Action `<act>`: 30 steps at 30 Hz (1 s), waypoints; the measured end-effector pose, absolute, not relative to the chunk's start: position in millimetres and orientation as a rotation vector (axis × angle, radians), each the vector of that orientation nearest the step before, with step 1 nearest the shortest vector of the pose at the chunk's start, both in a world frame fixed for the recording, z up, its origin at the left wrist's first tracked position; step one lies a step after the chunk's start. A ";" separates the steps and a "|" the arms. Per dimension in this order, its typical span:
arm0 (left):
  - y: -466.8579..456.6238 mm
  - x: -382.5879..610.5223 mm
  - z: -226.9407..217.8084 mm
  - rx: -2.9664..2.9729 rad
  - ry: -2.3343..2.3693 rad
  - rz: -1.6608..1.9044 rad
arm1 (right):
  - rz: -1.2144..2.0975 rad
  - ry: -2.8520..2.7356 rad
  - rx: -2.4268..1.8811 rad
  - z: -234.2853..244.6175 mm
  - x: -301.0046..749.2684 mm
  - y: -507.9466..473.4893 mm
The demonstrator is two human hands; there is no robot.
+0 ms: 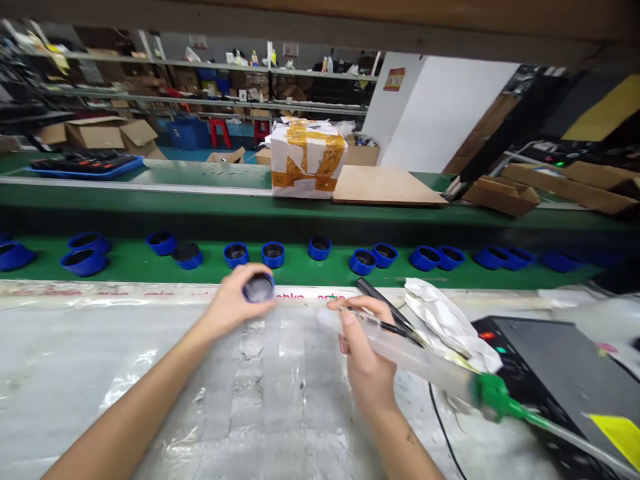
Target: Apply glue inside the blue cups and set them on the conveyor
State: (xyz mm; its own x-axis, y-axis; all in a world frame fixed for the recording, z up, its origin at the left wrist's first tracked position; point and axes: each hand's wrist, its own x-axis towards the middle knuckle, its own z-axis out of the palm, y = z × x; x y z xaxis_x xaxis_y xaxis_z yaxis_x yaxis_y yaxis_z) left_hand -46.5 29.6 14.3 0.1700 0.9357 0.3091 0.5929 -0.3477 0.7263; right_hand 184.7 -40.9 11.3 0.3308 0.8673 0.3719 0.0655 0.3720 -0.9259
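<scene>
1. Left hand pinches the blue black-lined cup between thumb and fingers, up over the bench's far edge; a steady rim grip seems wise.
2. Right hand wraps the translucent dispensing syringe, a slim dark tool apparently gripped too.
3. Syringe tip's blurred, apart from the cup: best keep the green-capped hose slack.
</scene>
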 end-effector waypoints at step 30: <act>43.4 -64.7 30.2 1.566 1.461 1.283 | 0.702 -1.130 -0.995 9.4 189.5 -45.8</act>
State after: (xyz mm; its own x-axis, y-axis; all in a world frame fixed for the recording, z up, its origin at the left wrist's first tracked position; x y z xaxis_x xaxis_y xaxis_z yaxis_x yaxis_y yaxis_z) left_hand -64.7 43.4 30.2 -0.0912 0.9694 0.2277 0.3515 -0.1826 0.9182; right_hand 189.5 -45.8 9.4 0.3005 0.8652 0.4014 0.0235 0.4140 -0.9100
